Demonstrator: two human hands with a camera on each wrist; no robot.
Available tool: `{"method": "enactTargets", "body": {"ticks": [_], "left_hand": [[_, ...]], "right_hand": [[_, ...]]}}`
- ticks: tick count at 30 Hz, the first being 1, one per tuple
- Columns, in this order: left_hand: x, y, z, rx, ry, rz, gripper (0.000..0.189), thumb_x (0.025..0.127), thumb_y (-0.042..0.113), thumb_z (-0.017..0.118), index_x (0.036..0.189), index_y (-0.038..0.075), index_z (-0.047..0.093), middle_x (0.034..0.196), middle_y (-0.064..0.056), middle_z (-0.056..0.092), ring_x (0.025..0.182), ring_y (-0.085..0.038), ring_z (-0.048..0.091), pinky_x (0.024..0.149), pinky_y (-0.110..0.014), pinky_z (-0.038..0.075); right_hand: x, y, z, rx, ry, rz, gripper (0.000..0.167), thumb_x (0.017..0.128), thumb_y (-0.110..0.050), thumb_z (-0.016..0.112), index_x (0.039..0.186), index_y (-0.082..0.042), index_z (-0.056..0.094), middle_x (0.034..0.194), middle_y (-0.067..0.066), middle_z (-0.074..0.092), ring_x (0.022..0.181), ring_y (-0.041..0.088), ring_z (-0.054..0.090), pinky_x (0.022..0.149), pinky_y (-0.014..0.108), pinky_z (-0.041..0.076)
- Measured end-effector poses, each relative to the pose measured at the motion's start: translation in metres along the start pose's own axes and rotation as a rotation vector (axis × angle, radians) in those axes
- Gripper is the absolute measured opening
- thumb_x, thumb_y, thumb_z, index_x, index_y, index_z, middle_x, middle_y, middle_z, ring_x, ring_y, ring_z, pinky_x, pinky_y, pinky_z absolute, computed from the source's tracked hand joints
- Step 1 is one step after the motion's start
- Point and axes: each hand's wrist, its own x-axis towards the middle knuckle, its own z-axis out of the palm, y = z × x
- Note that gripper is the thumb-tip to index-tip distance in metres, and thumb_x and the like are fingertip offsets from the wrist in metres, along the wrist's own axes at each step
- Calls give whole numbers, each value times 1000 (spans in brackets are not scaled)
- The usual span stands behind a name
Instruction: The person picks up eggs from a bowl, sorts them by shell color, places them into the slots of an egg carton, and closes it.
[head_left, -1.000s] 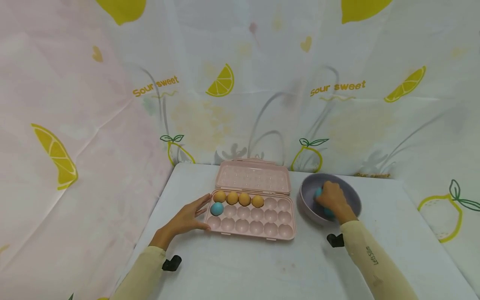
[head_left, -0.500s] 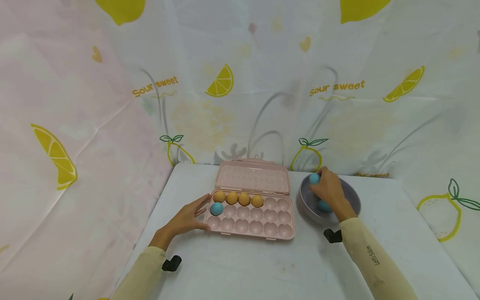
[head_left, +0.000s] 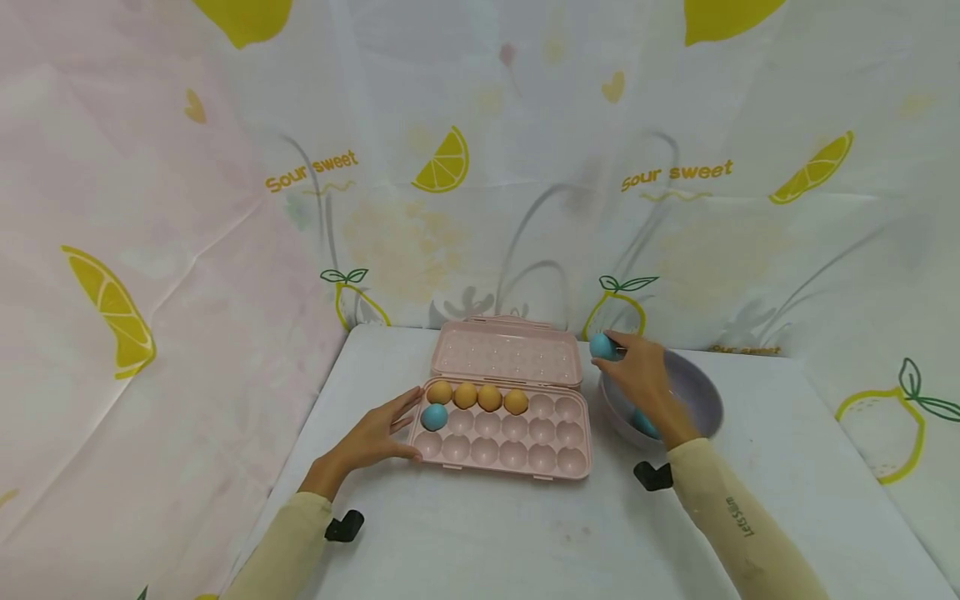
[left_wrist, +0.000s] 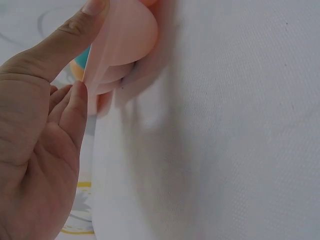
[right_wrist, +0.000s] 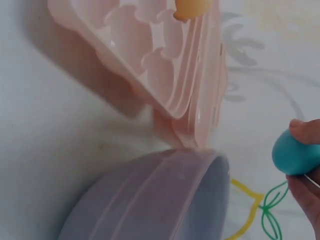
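Observation:
My right hand (head_left: 639,371) pinches a blue egg (head_left: 602,347) between thumb and fingertips, held up above the left rim of the purple-grey bowl (head_left: 701,392). More blue (head_left: 643,423) shows inside that bowl, partly covered by the hand. A pink egg carton (head_left: 513,454) lies with its lid (head_left: 506,354) folded back. Several orange-brown eggs (head_left: 489,397) fill the left part of its far row, and one blue egg (head_left: 433,417) sits at the left of the middle row. The left hand (head_left: 371,437) touches the carton's left end, thumb and fingers spread along the rim.
A white-covered table (head_left: 480,542) bears the carton and bowl. Behind it hangs a lemon-printed sheet (head_left: 525,167), close to the lid and the bowl. The bowl stands just right of the carton. Black wrist mounts (head_left: 345,526) hang by both sleeves.
My right hand has come up out of the bowl with a blue egg and moved left over the bowl's edge. The left hand and the carton have stayed in place.

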Motion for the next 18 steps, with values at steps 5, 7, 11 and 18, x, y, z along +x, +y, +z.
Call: {"method": "enactTargets", "body": {"ticks": [5,7,11,18], "left_hand": [[1,-3,-2,-3,-6,-11,112,66,18,90,155,9,22,158,-9,28,142,-28,31,106,-35,41],[1,-3,-2,-5,-9,-11,113,66,21,90,155,9,22,158,-8,28,142,-26,32,106,-32,41],[1,-2,-2,-7,-16,-7,114,66,20,90,155,8,21,158,-8,27,142,-25,31,107,-30,41],[1,-3,-1,-5,-13,-7,113,66,20,90,155,7,22,158,-8,28,142,-26,31,106,-29,41]], "right_hand": [[-2,-13,10,86,-18,-37,52,75,-12,84,123,2,66,107,21,70,92,34,69,77,47,59],[-2,-19,15,142,-27,-58,52,75,-10,85,122,3,66,109,21,69,95,34,69,79,46,60],[-5,-30,26,218,-32,-102,52,74,-6,85,121,5,65,110,21,64,96,35,69,81,42,60],[-13,-47,52,218,-71,-151,52,74,-8,85,120,4,66,112,17,68,98,31,69,82,38,59]]}}
